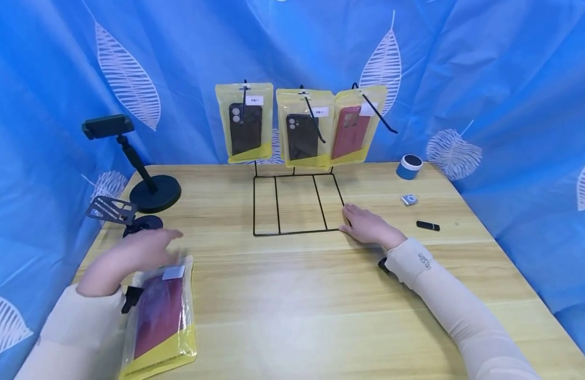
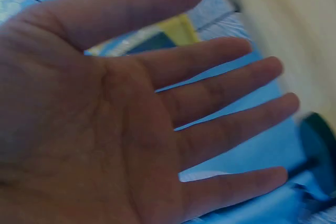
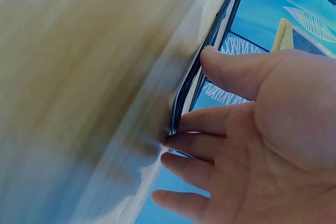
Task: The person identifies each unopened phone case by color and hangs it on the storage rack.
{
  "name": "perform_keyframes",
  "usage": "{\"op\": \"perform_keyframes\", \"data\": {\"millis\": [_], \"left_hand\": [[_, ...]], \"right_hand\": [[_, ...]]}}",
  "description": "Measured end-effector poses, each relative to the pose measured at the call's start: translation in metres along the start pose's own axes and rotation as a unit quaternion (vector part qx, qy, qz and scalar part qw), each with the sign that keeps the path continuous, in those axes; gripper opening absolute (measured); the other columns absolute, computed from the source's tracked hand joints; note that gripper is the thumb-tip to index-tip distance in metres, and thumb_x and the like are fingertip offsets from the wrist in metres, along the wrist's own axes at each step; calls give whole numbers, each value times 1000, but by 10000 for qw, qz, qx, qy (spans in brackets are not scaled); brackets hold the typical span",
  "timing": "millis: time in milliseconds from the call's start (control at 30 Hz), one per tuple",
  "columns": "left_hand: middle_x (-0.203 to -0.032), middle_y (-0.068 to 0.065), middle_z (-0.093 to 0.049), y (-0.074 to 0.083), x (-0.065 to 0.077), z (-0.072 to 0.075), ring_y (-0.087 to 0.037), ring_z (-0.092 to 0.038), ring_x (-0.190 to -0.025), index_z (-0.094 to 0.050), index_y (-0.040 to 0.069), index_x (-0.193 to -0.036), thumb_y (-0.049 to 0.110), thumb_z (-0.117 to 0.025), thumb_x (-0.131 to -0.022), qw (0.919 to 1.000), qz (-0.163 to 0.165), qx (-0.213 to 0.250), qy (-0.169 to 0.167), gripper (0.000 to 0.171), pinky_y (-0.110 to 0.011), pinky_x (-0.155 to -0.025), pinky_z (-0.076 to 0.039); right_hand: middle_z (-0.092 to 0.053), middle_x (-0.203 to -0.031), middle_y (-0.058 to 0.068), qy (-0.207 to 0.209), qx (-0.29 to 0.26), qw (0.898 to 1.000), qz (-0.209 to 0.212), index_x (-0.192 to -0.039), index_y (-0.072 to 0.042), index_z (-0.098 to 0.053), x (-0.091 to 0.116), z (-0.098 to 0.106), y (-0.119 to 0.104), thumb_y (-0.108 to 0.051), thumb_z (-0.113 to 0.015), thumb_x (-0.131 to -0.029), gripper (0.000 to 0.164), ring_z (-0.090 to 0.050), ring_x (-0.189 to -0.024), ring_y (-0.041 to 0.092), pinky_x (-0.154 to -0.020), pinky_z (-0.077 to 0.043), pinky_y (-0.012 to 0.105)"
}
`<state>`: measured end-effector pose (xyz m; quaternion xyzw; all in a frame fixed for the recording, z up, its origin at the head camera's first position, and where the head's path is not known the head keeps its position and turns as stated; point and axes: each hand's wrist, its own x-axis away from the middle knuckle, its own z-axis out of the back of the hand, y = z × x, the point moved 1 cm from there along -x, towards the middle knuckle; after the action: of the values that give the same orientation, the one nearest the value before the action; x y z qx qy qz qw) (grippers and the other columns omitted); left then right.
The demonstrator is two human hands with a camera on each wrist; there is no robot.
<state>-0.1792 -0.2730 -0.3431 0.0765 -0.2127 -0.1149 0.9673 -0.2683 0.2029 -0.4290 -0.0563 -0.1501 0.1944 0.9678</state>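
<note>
My left hand (image 1: 142, 248) is over the table at the left, fingers spread and nothing in the palm (image 2: 121, 114). Just below it lies a clear-and-yellow pouch (image 1: 161, 316) with a dark red phone case inside. At the front right corner of a black wire display rack (image 1: 254, 206), my right hand (image 1: 368, 227) holds the frame. Its thumb (image 3: 231, 69) and index finger touch the wire. From the rack's hooks hang two pouches with black phone cases (image 1: 245, 129) (image 1: 303, 137) and one with a red phone case (image 1: 351, 134).
Close to my left hand are a black phone stand (image 1: 156, 193) and a second stand with a slotted plate (image 1: 112, 210). On the right lie a blue-and-white round speaker (image 1: 408, 168), a small silver clip player (image 1: 409, 199) and a black USB stick (image 1: 427, 226). Blue curtain surrounds the table.
</note>
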Motion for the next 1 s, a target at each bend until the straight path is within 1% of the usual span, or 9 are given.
{"op": "perform_keyframes", "data": {"millis": [67, 167, 200, 367, 500, 733, 800, 900, 1000], "left_hand": [[-135, -33, -54, -12, 1, -14, -51, -54, -121, -49, -10, -138, 22, -72, -87, 9997, 64, -19, -250, 64, -65, -94, -47], [-133, -36, -54, -25, 3, -31, -51, -54, -118, -50, -14, -135, 19, -75, -84, 9991, 272, 48, -320, 66, -66, -94, -47], [-133, -36, -54, -28, 3, -35, -51, -55, -117, -50, -14, -134, 19, -75, -84, 9990, 323, 72, -297, 66, -66, -94, -47], [-112, -25, -64, -38, 3, -51, -36, -61, -92, -59, -9, -120, 13, -67, -87, 9992, 294, 270, 46, 40, -57, -83, -54], [-110, -24, -66, -41, 4, -56, -31, -60, -89, -59, -10, -121, 13, -64, -89, 9988, 278, 379, 132, 39, -57, -81, -54], [-128, -35, -57, -43, 5, -57, -48, -59, -109, -59, -13, -125, 16, -64, -91, 9989, 217, 409, 26, 45, -65, -92, -50], [-125, -33, -59, -43, 4, -58, -43, -61, -103, -61, -11, -123, 16, -65, -90, 9986, 237, 477, 72, 42, -62, -89, -52], [-110, -24, -64, -46, 4, -59, -29, -59, -87, -65, -8, -116, 15, -66, -88, 9979, 206, 568, 220, 37, -54, -80, -56], [-103, -19, -63, -52, 3, -59, -28, -57, -85, -65, -8, -113, 15, -67, -86, 9979, 155, 565, 281, 36, -53, -79, -55]], "right_hand": [[-19, -162, 25, -4, -3, 10000, -3, -154, 7, -25, 1, 0, 0, -37, -44, -105, 68, -19, -151, 40, -122, -20, 57], [-19, -163, 25, 1, 11, 10000, -11, -154, 6, -25, 1, -1, 0, -37, -44, -105, 68, -19, -151, 40, -122, -20, 57], [-19, -163, 24, -2, 16, 10000, -20, -154, 6, -25, 1, -1, 0, -37, -44, -105, 68, -19, -151, 40, -122, -20, 57], [-18, -163, 24, -28, 24, 10000, -55, -154, 6, -25, 0, -2, 0, -37, -44, -105, 67, -19, -151, 40, -122, -20, 57], [-18, -163, 24, -51, 31, 10000, -75, -154, 6, -24, 1, -1, -1, -37, -44, -105, 68, -18, -151, 39, -123, -19, 57], [-17, -163, 24, -113, 54, 9999, -90, -155, 5, -23, 0, -1, 0, -38, -43, -106, 68, -18, -152, 39, -123, -19, 55], [-17, -163, 23, -93, 22, 9999, -92, -154, 5, -23, 0, -1, 0, -38, -43, -105, 68, -18, -152, 39, -123, -19, 55], [-18, -163, 24, -45, -2, 9999, -91, -154, 5, -24, 0, -1, 0, -37, -44, -105, 68, -19, -152, 39, -123, -19, 55], [-19, -163, 24, -32, 7, 10000, -92, -154, 5, -24, 0, 0, 1, -38, -44, -105, 68, -19, -152, 39, -123, -19, 55]]}}
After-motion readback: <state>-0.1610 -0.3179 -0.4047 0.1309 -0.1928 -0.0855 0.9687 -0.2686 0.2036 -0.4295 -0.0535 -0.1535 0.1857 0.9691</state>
